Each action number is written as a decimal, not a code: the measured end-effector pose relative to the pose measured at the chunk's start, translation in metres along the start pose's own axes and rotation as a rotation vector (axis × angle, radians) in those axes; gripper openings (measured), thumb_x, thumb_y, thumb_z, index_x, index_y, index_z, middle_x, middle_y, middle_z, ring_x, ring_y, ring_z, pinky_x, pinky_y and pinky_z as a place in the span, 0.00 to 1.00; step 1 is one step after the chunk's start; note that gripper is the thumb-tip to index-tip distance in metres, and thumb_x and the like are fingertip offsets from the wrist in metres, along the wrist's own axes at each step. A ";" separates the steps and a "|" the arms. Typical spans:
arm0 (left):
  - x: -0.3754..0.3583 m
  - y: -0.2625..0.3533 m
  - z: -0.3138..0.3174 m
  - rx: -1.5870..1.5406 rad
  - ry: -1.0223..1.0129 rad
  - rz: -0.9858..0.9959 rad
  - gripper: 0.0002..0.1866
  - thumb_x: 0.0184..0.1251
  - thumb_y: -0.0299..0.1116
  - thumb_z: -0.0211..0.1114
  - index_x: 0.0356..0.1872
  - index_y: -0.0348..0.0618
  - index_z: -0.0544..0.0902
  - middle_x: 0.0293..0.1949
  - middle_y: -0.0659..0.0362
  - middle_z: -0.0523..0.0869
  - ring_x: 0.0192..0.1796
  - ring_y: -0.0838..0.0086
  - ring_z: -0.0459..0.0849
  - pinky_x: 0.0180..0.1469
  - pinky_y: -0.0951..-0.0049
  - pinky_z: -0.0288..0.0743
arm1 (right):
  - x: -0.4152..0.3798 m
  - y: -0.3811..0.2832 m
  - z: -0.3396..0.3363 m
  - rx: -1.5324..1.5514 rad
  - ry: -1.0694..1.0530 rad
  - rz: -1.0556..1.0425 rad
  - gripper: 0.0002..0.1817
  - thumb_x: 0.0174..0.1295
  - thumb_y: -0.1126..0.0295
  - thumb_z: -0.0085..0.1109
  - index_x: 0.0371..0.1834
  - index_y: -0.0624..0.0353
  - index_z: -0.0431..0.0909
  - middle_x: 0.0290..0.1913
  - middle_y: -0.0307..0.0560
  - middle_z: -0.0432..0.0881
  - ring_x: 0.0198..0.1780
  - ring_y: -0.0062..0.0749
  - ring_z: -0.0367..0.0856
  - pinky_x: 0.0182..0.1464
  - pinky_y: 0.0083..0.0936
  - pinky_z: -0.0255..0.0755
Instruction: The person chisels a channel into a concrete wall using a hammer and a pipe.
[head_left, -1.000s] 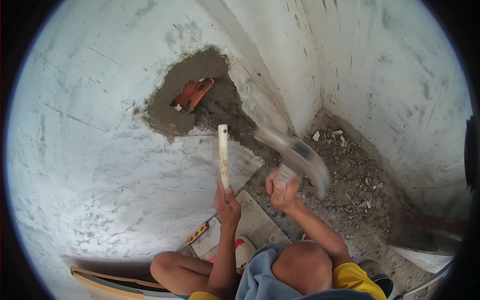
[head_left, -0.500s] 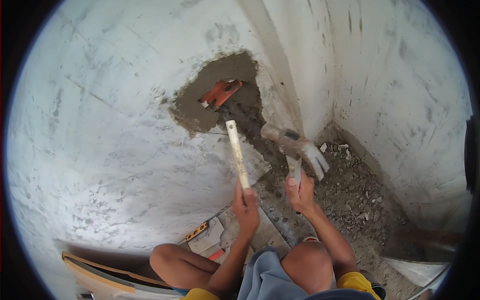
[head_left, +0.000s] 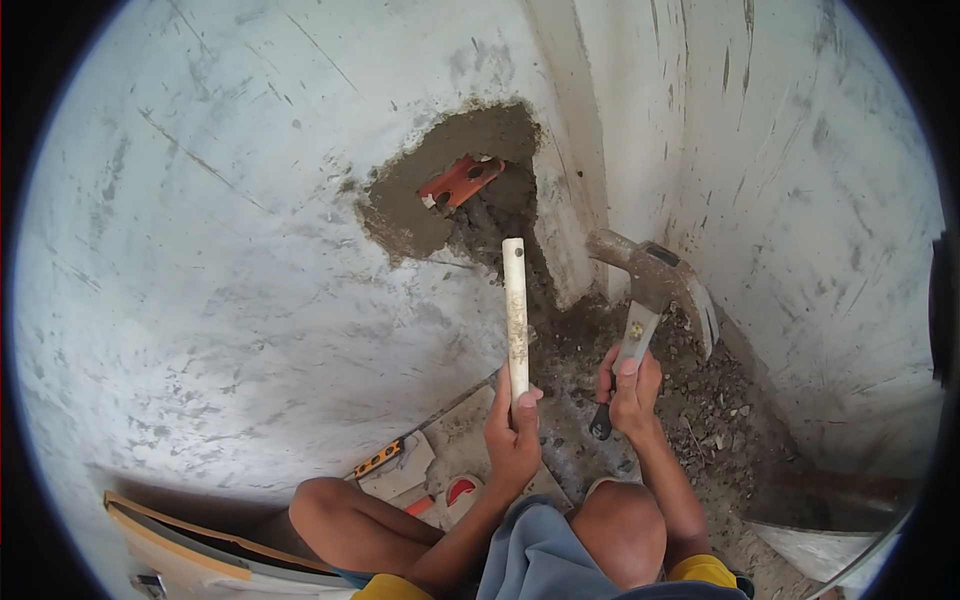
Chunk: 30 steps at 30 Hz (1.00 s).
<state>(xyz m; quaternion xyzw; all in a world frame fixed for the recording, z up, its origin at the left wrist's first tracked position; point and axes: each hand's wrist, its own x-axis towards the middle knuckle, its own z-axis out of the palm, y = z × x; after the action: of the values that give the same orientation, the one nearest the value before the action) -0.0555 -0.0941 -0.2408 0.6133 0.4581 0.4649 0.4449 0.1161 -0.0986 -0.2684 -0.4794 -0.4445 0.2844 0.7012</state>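
Observation:
My left hand [head_left: 515, 440] is closed around the lower end of a scuffed white stick [head_left: 515, 310] with a hole near its top; it points up in front of the wall hole [head_left: 410, 215]. My right hand [head_left: 630, 388] grips a claw hammer [head_left: 655, 265] by its pale handle, with the black butt showing below the fingers. The hammer head is raised to the right of the stick, apart from it, with the claw to the right. Inside the rough, mortared hole sits an orange box [head_left: 462, 183] with round openings.
Rubble [head_left: 715, 410] covers the floor along the right wall [head_left: 800, 250]. A yellow spirit level [head_left: 378, 460] lies by broken board pieces [head_left: 405, 470] near my knee. A wooden-edged panel [head_left: 180, 535] leans at lower left, and a metal sheet [head_left: 820, 550] is at lower right.
The hammer has moved right and up, away from the stick. The stick has shifted right and stands more upright. My view has moved slightly left.

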 end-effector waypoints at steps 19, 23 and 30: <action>0.003 0.029 0.003 0.062 0.049 -0.122 0.29 0.79 0.33 0.56 0.77 0.42 0.62 0.37 0.63 0.81 0.28 0.87 0.72 0.29 0.84 0.70 | 0.010 -0.004 0.014 0.009 -0.072 -0.063 0.35 0.74 0.37 0.37 0.38 0.64 0.72 0.16 0.38 0.72 0.15 0.21 0.71 0.18 0.22 0.62; 0.003 0.034 0.005 0.013 0.061 -0.190 0.29 0.79 0.35 0.57 0.77 0.41 0.62 0.39 0.62 0.82 0.29 0.86 0.75 0.31 0.83 0.75 | 0.012 -0.006 0.014 0.032 -0.096 -0.053 0.35 0.75 0.38 0.35 0.40 0.66 0.71 0.19 0.42 0.72 0.16 0.21 0.70 0.19 0.21 0.62; 0.005 0.034 0.008 -0.078 0.051 -0.251 0.26 0.78 0.30 0.57 0.74 0.41 0.67 0.33 0.66 0.77 0.28 0.87 0.72 0.28 0.84 0.69 | 0.014 -0.005 0.014 0.105 -0.113 -0.009 0.34 0.75 0.38 0.36 0.43 0.66 0.70 0.20 0.42 0.71 0.17 0.22 0.69 0.19 0.21 0.62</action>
<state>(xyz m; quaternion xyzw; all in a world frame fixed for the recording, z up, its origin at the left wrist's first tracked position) -0.0420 -0.0961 -0.2083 0.5213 0.5242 0.4384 0.5112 0.1091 -0.0833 -0.2565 -0.4230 -0.4701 0.3307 0.7005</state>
